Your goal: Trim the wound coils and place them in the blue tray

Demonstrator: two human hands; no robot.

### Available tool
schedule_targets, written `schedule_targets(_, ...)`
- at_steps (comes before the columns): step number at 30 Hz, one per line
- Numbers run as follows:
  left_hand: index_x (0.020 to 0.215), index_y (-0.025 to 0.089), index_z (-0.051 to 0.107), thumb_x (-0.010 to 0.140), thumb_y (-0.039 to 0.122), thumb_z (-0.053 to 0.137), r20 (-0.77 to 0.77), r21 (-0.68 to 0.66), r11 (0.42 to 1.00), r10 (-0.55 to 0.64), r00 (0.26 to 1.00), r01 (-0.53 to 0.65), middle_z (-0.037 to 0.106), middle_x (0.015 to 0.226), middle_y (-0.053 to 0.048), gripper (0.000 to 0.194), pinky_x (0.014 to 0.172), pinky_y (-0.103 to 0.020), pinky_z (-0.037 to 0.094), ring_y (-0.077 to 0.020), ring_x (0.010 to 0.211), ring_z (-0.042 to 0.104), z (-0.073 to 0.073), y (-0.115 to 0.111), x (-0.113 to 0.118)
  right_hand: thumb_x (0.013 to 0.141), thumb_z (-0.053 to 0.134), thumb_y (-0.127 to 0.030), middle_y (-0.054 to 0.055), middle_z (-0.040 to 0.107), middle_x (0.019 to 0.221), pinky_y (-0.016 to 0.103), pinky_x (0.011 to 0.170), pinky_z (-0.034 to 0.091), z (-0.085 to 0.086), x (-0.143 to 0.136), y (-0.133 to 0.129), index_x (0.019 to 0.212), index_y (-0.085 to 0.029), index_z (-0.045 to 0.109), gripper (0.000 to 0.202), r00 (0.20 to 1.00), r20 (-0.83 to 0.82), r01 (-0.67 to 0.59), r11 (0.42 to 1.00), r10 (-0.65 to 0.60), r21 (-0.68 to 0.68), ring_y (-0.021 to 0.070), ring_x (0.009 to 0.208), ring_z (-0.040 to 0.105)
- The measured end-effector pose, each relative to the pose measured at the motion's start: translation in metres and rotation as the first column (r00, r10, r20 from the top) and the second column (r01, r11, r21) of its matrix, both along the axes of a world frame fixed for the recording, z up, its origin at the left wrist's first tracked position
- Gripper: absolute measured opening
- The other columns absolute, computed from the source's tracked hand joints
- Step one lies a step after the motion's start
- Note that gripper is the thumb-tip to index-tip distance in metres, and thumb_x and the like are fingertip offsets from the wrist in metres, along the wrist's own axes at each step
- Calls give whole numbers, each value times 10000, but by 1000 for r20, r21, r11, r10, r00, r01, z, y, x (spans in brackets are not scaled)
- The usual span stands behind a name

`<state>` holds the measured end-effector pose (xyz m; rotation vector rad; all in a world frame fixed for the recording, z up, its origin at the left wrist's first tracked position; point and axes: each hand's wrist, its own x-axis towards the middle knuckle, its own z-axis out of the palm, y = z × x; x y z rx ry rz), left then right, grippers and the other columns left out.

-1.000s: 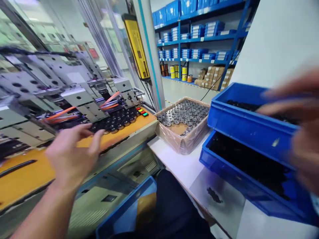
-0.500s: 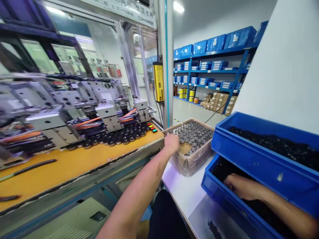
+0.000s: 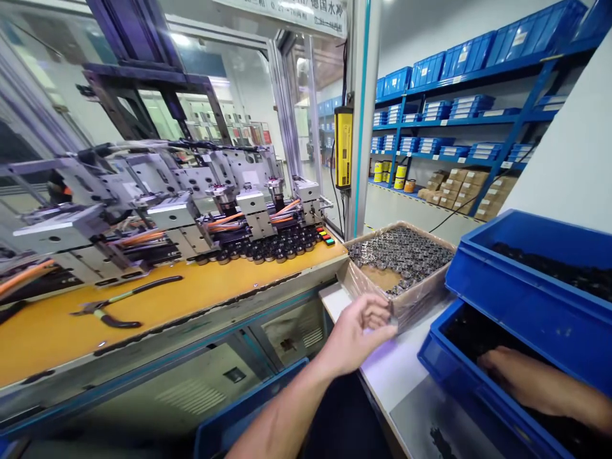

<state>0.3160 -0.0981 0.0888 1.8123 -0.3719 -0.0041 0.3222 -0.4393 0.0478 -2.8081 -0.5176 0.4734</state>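
My left hand (image 3: 366, 328) is in front of the plastic-lined box (image 3: 421, 299), its fingers curled round a small part at the fingertips that is too blurred to name. Rows of small metallic parts (image 3: 415, 252) fill much of that box, with bare cardboard showing at its near left. On the right, my right hand (image 3: 516, 373) reaches into the lower blue bin (image 3: 442, 350), among black parts (image 3: 471, 328). Its fingertips are hidden there. The upper blue bin (image 3: 521, 287) sits above it and also contains black parts.
Pliers (image 3: 124, 303) lie on the yellow bench (image 3: 191, 306), near a machine (image 3: 258, 213) and a group of round black parts (image 3: 282, 248). A metal post (image 3: 361, 127) stands behind the box. Blue shelving (image 3: 478, 159) is farther back.
My left hand has moved from inside the box's left edge towards me, now in front of it. My right hand remains in the lower bin. The view has swung left.
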Motion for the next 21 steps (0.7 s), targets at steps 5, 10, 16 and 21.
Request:
schedule_targets(5,1091,146,697,825,477,690,-126,-383,924,-33,992,-18,723,1045,-118,425,731,-280,588,-154,768,717,-32,27,-49,743,506,-65,73,729,845,273,748,506,19,9,7,855,-181,745,288,997,67,-38,983,50,-178,225,820,691)
schedule_targets(10,995,215,783,630,225,885,-259,-584,801,-27,966,-134,768,986,-67,380,590,-180,561,-94,621,679,-29,36,-61,872,476,-138,138,709,1069,341,908,498,35,15,18,1057,-139,722,307,984,174,15,973,26,-232,259,1004,670)
schedule_targets(16,921,219,803,654,137,846,-217,-582,804,-4,976,-126,794,901,-55,282,675,-177,590,-126,700,728,-14,30,-70,816,470,-36,117,738,894,300,766,512,26,13,20,880,-134,736,290,987,162,22,975,14,-221,238,859,699)
schedule_targets(21,921,208,802,641,95,840,-207,-581,806,-14,978,-111,797,930,-61,304,679,-175,598,-121,689,728,-13,25,-73,913,464,-114,134,696,986,324,839,512,48,5,32,933,-125,680,218,947,322,39,991,5,-128,222,913,659)
